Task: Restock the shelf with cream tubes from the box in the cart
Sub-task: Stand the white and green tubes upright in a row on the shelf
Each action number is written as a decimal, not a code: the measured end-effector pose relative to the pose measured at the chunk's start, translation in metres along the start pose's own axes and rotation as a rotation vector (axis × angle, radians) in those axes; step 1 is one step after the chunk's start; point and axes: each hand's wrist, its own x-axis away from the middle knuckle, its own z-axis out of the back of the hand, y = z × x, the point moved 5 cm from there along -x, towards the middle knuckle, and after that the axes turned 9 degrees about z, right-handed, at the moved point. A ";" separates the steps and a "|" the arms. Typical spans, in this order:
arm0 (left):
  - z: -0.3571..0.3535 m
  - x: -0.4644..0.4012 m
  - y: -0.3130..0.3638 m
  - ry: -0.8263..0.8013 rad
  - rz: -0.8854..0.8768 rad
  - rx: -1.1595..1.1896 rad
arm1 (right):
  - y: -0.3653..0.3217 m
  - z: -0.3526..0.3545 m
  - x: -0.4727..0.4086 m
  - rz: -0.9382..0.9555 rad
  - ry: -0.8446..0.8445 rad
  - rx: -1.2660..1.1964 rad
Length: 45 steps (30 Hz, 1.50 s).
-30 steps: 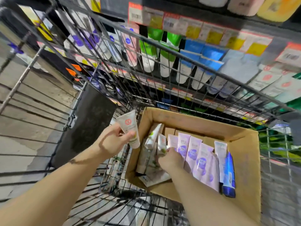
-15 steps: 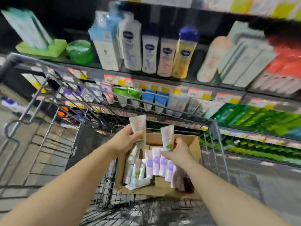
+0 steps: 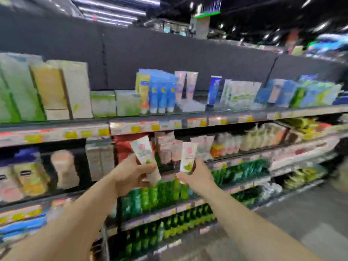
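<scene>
Each of my hands holds one white cream tube with a pink mark and a green print. My left hand (image 3: 131, 174) grips the left cream tube (image 3: 144, 153), which tilts to the left. My right hand (image 3: 197, 175) grips the right cream tube (image 3: 188, 157), held nearly upright. Both tubes are raised in front of the second shelf (image 3: 235, 159), close to a row of similar pale pink tubes (image 3: 169, 147). The cart and its box are out of view. The picture is blurred.
The top shelf (image 3: 169, 117) carries boxes, blue tubes and packs. Lower shelves hold green bottles (image 3: 150, 198) and yellow items. Price labels line the shelf edges. The grey aisle floor (image 3: 301, 223) lies to the right.
My view has swung up from the cart to the shelves. My right hand took a second tube out of the box, and both hands have risen with their tubes toward the second shelf.
</scene>
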 end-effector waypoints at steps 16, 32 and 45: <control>-0.260 -0.189 0.165 0.009 -0.306 -0.177 | 0.118 0.296 -0.171 -0.043 0.181 -0.275; -0.319 -0.324 0.254 0.167 -0.473 -0.406 | 0.130 0.371 -0.377 0.239 0.257 0.012; -0.325 -0.341 0.259 0.407 -0.340 -0.295 | 0.146 0.351 -0.437 0.302 -0.078 0.124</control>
